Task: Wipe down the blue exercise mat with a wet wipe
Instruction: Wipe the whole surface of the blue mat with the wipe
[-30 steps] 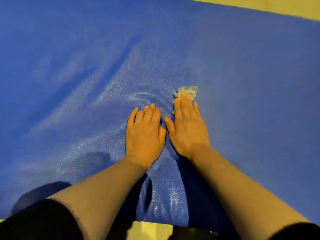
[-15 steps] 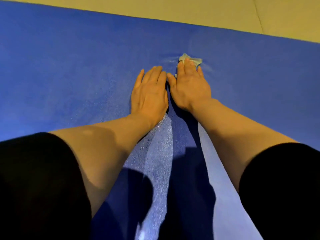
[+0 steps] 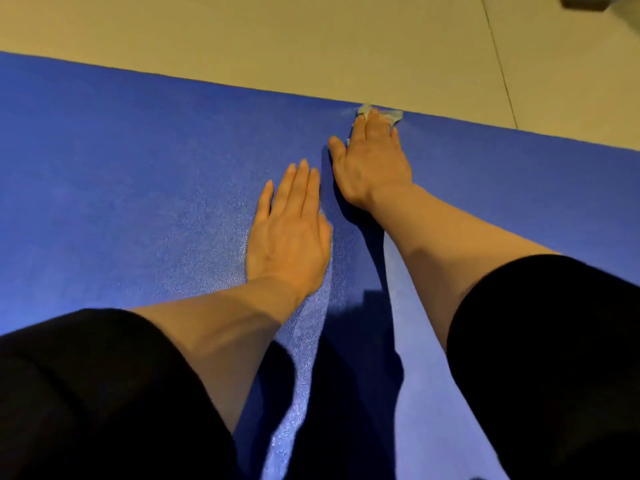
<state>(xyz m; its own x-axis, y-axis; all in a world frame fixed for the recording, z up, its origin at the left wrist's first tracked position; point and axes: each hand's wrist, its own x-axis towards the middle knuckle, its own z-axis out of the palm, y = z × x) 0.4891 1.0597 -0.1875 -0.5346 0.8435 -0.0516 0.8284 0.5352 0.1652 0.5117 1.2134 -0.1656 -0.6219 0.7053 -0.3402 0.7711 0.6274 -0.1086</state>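
My right hand [image 3: 372, 161], fingers flat, has pushed the wet wipe [image 3: 382, 116] to the blue exercise mat [image 3: 138, 161]'s twelve-o'clock edge; this stroke looks finished. Left hand [image 3: 289, 233] lies flat at seven o'clock.

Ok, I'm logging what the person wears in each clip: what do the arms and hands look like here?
Both forearms are bare, with black sleeves pushed up toward the elbows. The left hand and right hand are bare too: no gloves, and no rings, watch or bracelet visible from this view.
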